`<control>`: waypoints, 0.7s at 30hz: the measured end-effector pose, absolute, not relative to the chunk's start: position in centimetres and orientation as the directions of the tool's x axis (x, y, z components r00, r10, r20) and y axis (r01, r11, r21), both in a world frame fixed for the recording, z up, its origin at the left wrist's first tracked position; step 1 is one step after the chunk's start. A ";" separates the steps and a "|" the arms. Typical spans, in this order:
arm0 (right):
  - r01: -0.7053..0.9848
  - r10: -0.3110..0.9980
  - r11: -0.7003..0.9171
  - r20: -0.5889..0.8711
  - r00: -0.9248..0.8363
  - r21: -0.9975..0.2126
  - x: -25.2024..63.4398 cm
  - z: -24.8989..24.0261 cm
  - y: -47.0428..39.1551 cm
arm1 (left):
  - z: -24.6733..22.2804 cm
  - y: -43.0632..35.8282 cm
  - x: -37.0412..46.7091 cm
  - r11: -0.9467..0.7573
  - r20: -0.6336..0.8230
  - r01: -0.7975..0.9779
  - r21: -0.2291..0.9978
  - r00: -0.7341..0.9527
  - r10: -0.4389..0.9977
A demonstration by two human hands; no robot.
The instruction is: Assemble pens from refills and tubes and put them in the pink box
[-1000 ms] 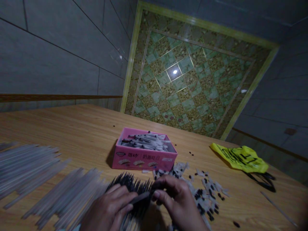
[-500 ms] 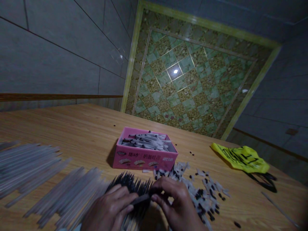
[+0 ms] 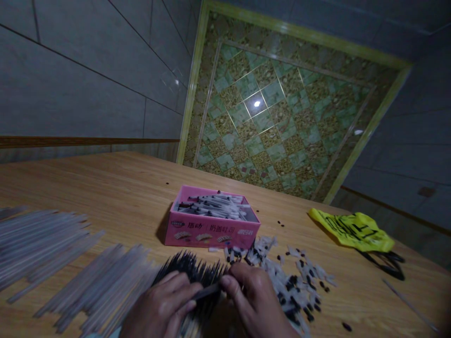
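A thin dark stick (image 3: 207, 292) is pinched between the fingers of my left hand (image 3: 160, 305), at the bottom centre. The fingertips of my right hand (image 3: 252, 295) close on the stick's other end. Under and behind my hands lies a bundle of black-tipped sticks (image 3: 183, 265). Just beyond stands a pink box (image 3: 211, 234), filled with white sticks with dark ends (image 3: 218, 206). Small white and black pieces (image 3: 292, 286) are scattered on the table, right of my right hand.
Clear thin tubes (image 3: 42, 244) lie in rows at the left of the wooden table (image 3: 116, 188). At the right are a yellow bag (image 3: 355, 231) with black handles and a single thin stick (image 3: 408, 303).
My right hand has shifted slightly, its thumb now lying further up over the stick's end. My left hand keeps its grip in nearly the same place.
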State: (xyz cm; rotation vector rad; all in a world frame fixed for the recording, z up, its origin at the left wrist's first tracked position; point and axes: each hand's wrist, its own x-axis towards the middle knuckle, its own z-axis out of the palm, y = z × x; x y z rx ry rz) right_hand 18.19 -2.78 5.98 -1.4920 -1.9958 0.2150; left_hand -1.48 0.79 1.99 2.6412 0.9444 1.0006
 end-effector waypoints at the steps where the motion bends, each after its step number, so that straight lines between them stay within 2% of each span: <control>1: 0.792 0.908 0.357 0.382 -0.171 -0.495 18.3 6.0 -2.8 | 2.0 0.8 -1.5 -0.783 0.525 0.510 0.356 0.584 0.619; 5: 0.770 0.898 0.402 0.377 -0.227 -0.495 18.6 6.2 -2.8 | 1.9 0.8 -1.5 -0.769 0.491 0.523 0.368 0.594 0.638; 10: 0.843 0.933 0.337 0.267 -0.240 -0.419 18.5 6.5 -2.9 | 2.0 0.8 -1.5 -0.766 0.501 0.520 0.377 0.582 0.641; 15: 0.813 0.909 0.379 0.340 -0.239 -0.442 18.4 6.7 -3.0 | 1.7 1.0 -1.5 -0.775 0.508 0.506 0.380 0.586 0.631; 19: 0.869 0.938 0.312 0.268 -0.219 -0.383 18.3 6.5 -3.0 | 1.6 1.1 -1.6 -0.792 0.561 0.481 0.376 0.562 0.607; 21: 0.869 0.940 0.298 0.278 -0.197 -0.394 18.3 6.5 -3.1 | 1.7 1.1 -1.5 -0.788 0.557 0.483 0.381 0.561 0.613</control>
